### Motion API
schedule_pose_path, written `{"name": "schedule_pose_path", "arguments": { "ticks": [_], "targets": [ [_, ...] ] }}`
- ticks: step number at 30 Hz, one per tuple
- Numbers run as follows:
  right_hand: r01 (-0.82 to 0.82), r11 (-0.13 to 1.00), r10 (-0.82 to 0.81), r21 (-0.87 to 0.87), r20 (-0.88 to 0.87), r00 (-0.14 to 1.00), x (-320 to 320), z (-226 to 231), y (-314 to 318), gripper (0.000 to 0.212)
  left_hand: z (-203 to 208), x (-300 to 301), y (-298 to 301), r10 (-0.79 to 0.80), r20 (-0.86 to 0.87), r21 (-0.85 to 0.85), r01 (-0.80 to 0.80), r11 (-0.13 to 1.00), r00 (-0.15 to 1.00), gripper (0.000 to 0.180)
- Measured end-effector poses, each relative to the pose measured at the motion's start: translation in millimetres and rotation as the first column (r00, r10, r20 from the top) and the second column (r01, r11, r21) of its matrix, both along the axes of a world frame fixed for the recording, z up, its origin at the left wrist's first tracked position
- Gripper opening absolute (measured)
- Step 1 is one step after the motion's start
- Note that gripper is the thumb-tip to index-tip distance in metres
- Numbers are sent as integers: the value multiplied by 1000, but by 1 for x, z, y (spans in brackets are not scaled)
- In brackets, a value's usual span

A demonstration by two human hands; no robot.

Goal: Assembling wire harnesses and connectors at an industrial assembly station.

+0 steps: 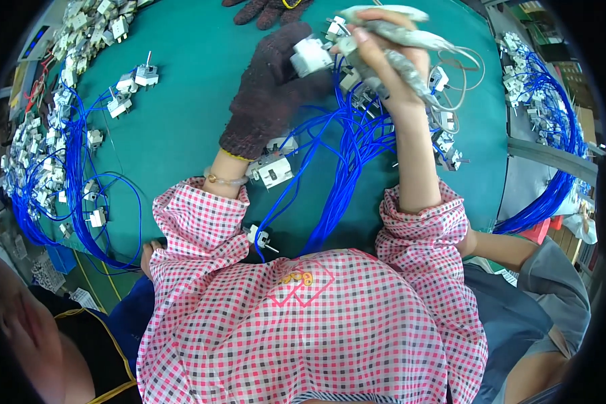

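Observation:
My left hand [269, 87], in a dark knitted glove, is closed around a white square plug-like part [312, 56] near the far middle of the table. My bare right hand [400, 64] grips a hand tool [390, 34] with handles wrapped in whitish material, and a thin pale cord loops from it. The tool's tip is blurred and hidden beside the white part. Below both hands lies a bundle of blue wires [347, 161] with several white plug-like parts along it. A larger white part [274, 172] rests by my left wrist.
The green table [188, 87] holds a heap of white parts [40, 155] and blue wires at the left. Another dark glove [266, 10] is at the far edge. More blue wires [562, 135] hang beyond the right edge. Co-workers sit close on both sides.

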State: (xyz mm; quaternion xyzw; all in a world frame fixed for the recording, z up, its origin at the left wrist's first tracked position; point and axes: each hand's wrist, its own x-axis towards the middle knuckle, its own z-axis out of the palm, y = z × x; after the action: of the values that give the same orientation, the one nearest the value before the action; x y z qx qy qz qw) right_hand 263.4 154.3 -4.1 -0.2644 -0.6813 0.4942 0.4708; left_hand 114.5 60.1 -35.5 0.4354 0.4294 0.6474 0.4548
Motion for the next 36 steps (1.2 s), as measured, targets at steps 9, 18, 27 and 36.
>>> {"name": "schedule_pose_path", "arguments": {
  "ticks": [9, 18, 27, 36],
  "targets": [
    [352, 884, -225, 308, -379, 897, -7, 14, -8, 30, 40, -7, 76, 298, -920, 393, 608, 690, 255, 29],
    [366, 773, -433, 518, 9, 901, 2, 6, 1, 18, 8, -20, 113, -131, -974, -113, 106, 988, 184, 42],
    [128, 762, -304, 634, 176, 936, -10, 7, -5, 21, -12, -74, 103, 172, -985, 159, 352, 922, -4, 44],
    [271, 603, -502, 750, 94, 860, -5, 5, 3, 12, -16, -65, 20, 126, -755, -120, -324, 939, 644, 42]
  ]
}}
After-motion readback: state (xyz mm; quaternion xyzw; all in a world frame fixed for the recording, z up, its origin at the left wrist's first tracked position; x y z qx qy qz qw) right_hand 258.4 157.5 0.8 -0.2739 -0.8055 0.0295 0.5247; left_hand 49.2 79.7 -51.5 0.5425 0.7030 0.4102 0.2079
